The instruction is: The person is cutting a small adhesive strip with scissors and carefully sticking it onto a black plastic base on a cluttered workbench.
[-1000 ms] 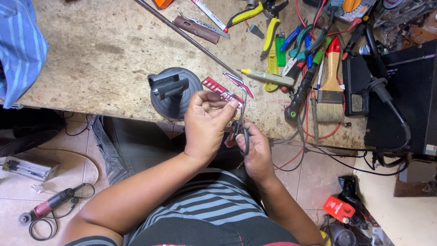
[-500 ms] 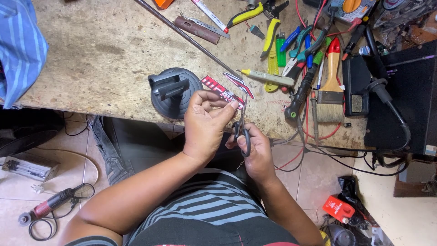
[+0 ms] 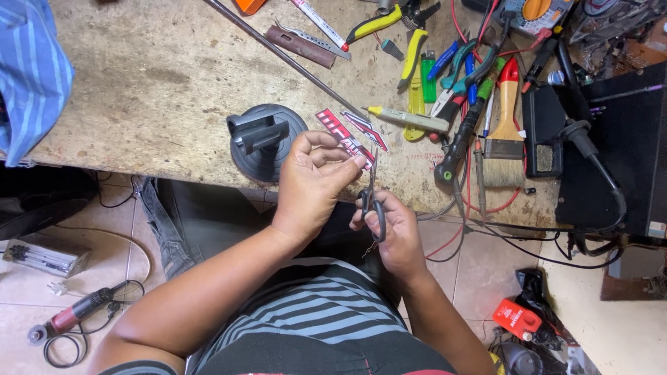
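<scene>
My left hand (image 3: 313, 184) is raised at the bench edge, its fingertips pinched on something small that I cannot make out. Just right of it my right hand (image 3: 392, 232) grips a pair of black-handled scissors (image 3: 373, 201), blades pointing up toward the left fingertips. A thin wire end hangs below the right hand. Behind the hands lie red-and-white stickers (image 3: 345, 135) on the worn workbench (image 3: 153, 83), beside a round dark grey stand (image 3: 264, 139) with a clamp on top.
Many tools crowd the bench's right: a long metal rod (image 3: 278, 52), yellow and blue pliers (image 3: 417, 62), a paintbrush (image 3: 506, 132), screwdrivers, red wires, a black device (image 3: 618, 153). Blue striped cloth (image 3: 31, 76) hangs at left. A small rotary tool (image 3: 73, 319) lies on the tiled floor.
Both hands stay nearly in place. The scissors have shifted slightly in the right hand, and the left fingers have adjusted their pinch a little.
</scene>
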